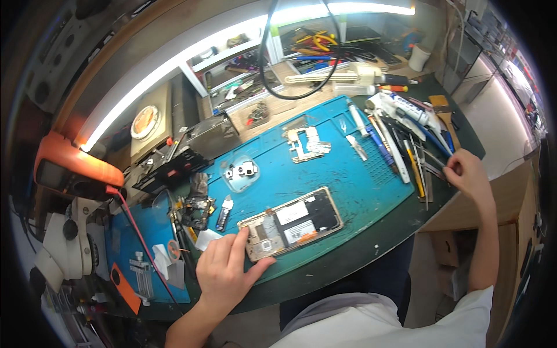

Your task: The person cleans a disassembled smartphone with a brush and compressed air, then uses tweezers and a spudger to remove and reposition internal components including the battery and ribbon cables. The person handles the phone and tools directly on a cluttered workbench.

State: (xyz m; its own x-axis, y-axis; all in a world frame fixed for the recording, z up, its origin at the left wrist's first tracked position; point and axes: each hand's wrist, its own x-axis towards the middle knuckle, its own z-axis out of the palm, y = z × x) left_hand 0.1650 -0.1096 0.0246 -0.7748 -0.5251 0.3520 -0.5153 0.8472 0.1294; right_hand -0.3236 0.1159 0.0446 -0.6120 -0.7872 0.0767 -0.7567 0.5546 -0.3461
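Observation:
An opened smartphone [293,223] lies tilted at the near edge of the blue mat, its dark battery area, white labels and orange flex showing. My left hand [223,269] is at its left end, forefinger on the corner and thumb along the near edge, gripping it lightly. At the far right, my right hand [469,177] has its fingertips pinched together over the tool row, beside slim metal tools [426,182]. Whatever sits between those fingers is too small to make out. A light-coloured phone circuit board [307,144] rests farther back on the mat.
A clear dish of small parts [241,173] and a small knife [224,213] lie left of the phone. An orange multimeter [75,168] stands at far left. A wooden brush [444,113] lies among pens and tubes at right. A black cable loop [264,64] hangs overhead.

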